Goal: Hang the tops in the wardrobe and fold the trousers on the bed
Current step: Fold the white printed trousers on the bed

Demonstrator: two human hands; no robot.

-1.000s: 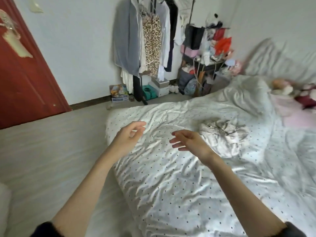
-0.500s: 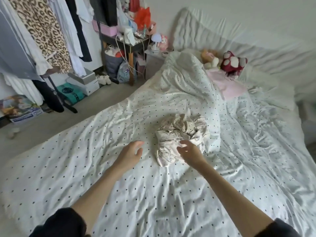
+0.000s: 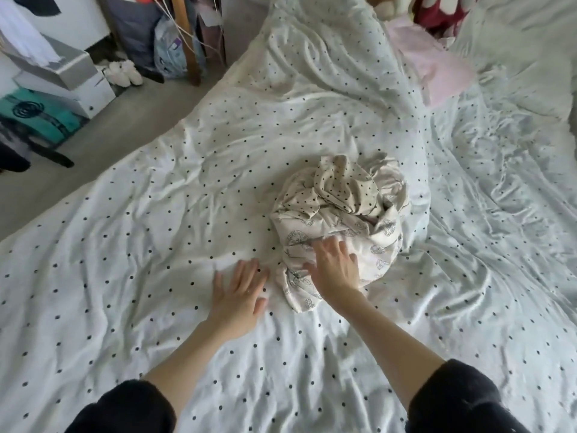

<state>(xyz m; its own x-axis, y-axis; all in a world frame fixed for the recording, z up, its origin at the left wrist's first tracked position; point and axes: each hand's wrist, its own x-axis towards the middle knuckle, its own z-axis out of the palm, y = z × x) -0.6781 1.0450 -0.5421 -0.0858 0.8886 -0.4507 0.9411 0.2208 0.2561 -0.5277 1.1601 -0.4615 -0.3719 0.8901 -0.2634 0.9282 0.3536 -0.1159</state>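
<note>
A crumpled cream heap of clothes [image 3: 340, 210], part dotted and part printed with line drawings, lies in the middle of the bed's white dotted duvet [image 3: 156, 245]. My right hand [image 3: 334, 267] lies flat on the heap's near edge with its fingers spread. My left hand [image 3: 240, 292] rests flat on the duvet just left of the heap, fingers straight, holding nothing. Which pieces are tops and which are trousers cannot be told.
Left of the bed is grey floor [image 3: 103, 132] with white boxes [image 3: 68, 76], a teal box [image 3: 40, 114], fluffy slippers [image 3: 123, 71] and bags by a wooden post [image 3: 184, 35]. A pink cloth [image 3: 437, 73] and soft toys lie near the pillows [image 3: 515, 51].
The view has dropped and closed in on the bed. Both hands came forward and down: the right one onto the heap, the left one onto the duvet beside it.
</note>
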